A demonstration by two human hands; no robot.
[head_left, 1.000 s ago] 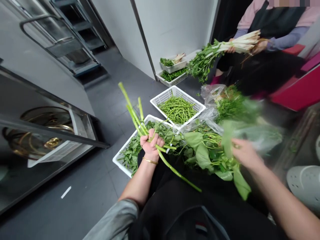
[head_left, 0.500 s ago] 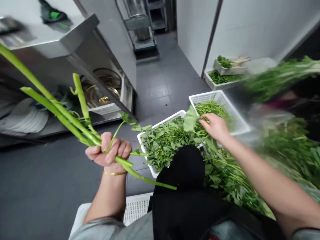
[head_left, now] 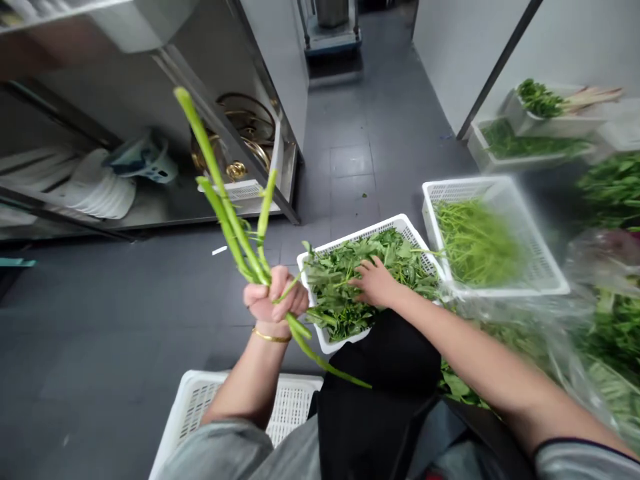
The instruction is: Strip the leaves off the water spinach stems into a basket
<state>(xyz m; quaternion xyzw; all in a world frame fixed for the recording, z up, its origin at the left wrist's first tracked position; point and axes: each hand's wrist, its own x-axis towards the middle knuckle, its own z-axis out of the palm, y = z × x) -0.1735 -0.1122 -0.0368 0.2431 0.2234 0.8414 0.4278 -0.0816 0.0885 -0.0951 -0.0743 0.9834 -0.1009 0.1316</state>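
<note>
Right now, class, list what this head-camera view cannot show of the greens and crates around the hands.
Head view:
- Green stems: left hand hides them where gripped.
- White crate of leaves: black cloth hides its near corner; right hand covers some.
- Thin stalks in the white basket: motion blur hides single stems.
- Plastic bag: blurred, cut off by the right edge.
- Lower white crate: black cloth and bottom edge hide part.

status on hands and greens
Left hand gripping green stems, raised. Right hand on leaves in white plastic basket. Black apron overlaps basket's near edge.
</note>
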